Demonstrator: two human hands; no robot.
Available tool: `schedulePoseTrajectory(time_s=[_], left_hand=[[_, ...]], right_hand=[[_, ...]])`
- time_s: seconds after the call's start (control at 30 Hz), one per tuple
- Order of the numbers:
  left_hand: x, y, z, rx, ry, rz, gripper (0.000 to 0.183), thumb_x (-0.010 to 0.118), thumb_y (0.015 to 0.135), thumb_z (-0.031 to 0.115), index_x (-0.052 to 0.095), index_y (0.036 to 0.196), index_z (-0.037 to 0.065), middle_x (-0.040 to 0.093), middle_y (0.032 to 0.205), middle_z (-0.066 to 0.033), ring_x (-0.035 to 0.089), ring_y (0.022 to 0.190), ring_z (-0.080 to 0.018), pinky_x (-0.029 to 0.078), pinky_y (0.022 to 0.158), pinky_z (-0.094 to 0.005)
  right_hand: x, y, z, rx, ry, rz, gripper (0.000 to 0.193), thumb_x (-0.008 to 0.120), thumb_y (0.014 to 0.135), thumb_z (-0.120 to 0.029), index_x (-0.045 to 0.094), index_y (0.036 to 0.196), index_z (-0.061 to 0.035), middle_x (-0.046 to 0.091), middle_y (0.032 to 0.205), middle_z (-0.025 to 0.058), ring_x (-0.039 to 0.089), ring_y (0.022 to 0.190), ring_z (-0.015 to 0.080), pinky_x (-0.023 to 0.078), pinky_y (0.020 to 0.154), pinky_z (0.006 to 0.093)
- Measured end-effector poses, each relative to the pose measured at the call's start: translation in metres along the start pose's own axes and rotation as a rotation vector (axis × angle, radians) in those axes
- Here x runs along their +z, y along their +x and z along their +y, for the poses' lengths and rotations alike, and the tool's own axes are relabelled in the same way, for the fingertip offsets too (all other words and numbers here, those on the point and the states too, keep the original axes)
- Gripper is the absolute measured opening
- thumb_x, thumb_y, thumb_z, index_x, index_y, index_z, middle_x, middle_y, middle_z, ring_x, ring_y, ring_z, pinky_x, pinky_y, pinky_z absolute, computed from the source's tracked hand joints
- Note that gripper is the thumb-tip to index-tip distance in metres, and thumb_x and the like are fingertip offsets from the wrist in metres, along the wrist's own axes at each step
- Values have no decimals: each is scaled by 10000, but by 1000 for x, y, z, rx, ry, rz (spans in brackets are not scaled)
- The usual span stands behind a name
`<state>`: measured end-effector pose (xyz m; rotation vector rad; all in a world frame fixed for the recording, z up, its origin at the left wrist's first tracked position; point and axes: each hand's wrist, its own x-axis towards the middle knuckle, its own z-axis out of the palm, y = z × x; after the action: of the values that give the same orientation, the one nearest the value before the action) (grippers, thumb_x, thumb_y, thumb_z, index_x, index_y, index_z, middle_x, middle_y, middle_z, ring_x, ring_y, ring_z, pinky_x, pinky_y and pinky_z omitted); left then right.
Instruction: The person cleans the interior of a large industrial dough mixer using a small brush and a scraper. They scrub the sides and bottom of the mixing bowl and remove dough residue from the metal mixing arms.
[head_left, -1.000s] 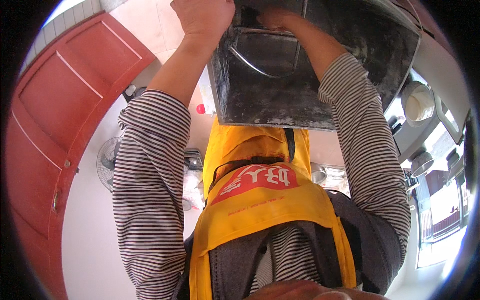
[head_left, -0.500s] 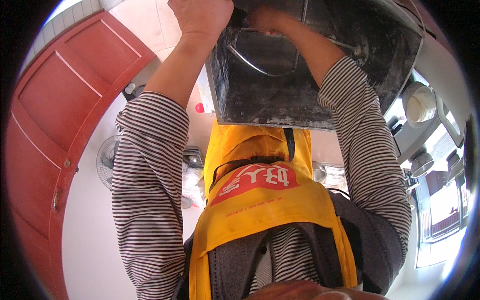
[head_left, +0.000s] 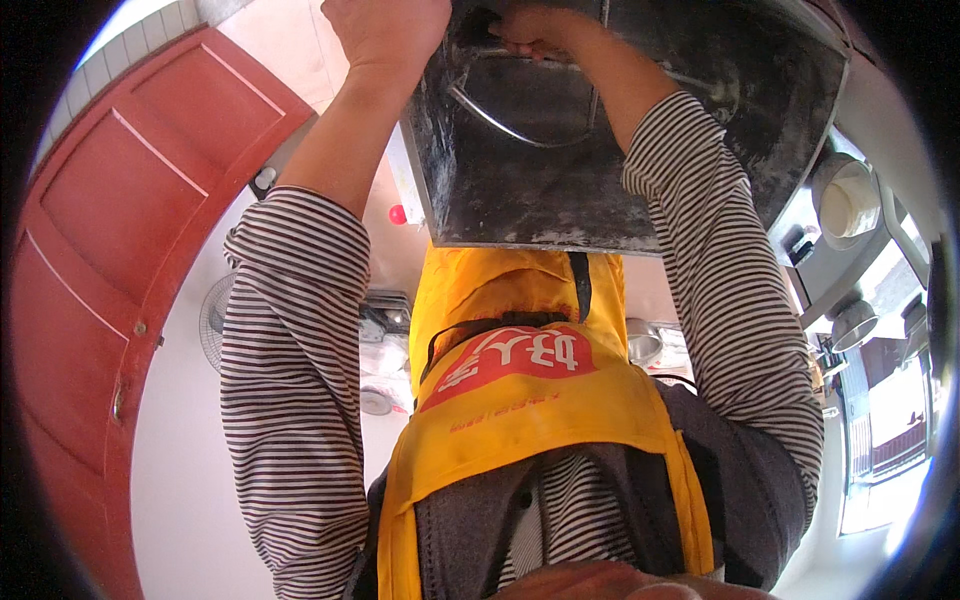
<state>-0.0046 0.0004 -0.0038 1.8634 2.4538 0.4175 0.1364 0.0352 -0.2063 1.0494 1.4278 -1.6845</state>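
Note:
In front of my chest stands a large, scuffed dark metal box point(head_left: 560, 200) with a whitish film and a pale rim. A thin curved metal rod point(head_left: 510, 130) and a few other wires lie against its inner face. My left hand point(head_left: 392, 30) is closed at the box's upper left edge; its fingers are cut off by the picture's top. Inside the upper left corner, my right hand point(head_left: 545, 30) has its fingers bent and drawn together. A dark shadow beside its fingertips hides what they hold, if anything.
A red panelled door point(head_left: 130, 200) stands at the left, and a fan point(head_left: 212, 320) is partly behind my left sleeve. At the right are a pale bucket point(head_left: 848, 205) and a metal pot point(head_left: 853, 325). A red ball-like thing point(head_left: 398, 214) shows beside the box.
My left hand and forearm have shifted slightly left. The right forearm has moved a little left and up, and more of the right hand's bent fingers shows. The box has barely moved.

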Motion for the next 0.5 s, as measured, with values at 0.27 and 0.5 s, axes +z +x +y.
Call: schedulePoseTrajectory(time_s=[0.27, 0.5], left_hand=[[7, 7, 15, 34, -56, -8, 810, 654, 745, 39, 258, 1436, -107, 544, 1180, -324, 501, 1114, -484, 414, 1001, -517], [-3, -4, -1, 7, -1, 14, 804, 646, 745, 30, 258, 1435, -108, 542, 1189, -330, 497, 1124, -490, 412, 1003, -522]], right_hand=[[-17, 34, 60, -978, -1381, 425, 211, 620, 890, -205, 704, 826, -23, 605, 633, 135, 595, 558, 278, 450, 501, 454], [8, -32, -27, -250, -557, 130, 205, 623, 802, -160, 739, 876, -7, 709, 875, 208, 679, 754, 330, 515, 649, 490]])
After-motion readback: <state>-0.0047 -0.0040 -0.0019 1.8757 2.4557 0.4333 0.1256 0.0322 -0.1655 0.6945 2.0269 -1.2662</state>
